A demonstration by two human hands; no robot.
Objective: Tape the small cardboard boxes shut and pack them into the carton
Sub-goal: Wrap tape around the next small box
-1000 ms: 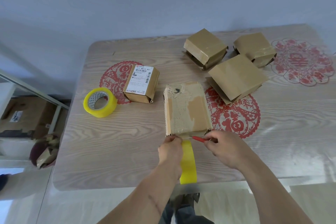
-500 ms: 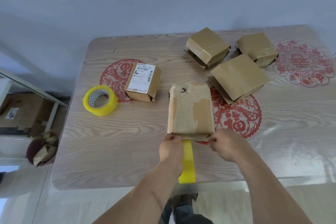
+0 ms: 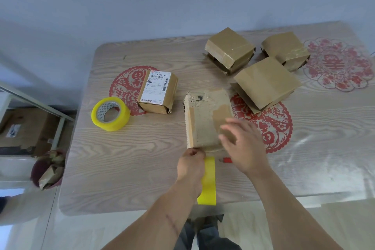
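A worn cardboard box lies near the middle of the surface, toward its near edge. The left hand pinches a yellow tape strip at the box's near side; the strip runs back to the near edge. The right hand, blurred, hovers over the box with fingers spread, grasping nothing. A red cutter lies just beside it. A tape roll and a labelled box sit toward the left edge; three brown boxes crowd the far right corner.
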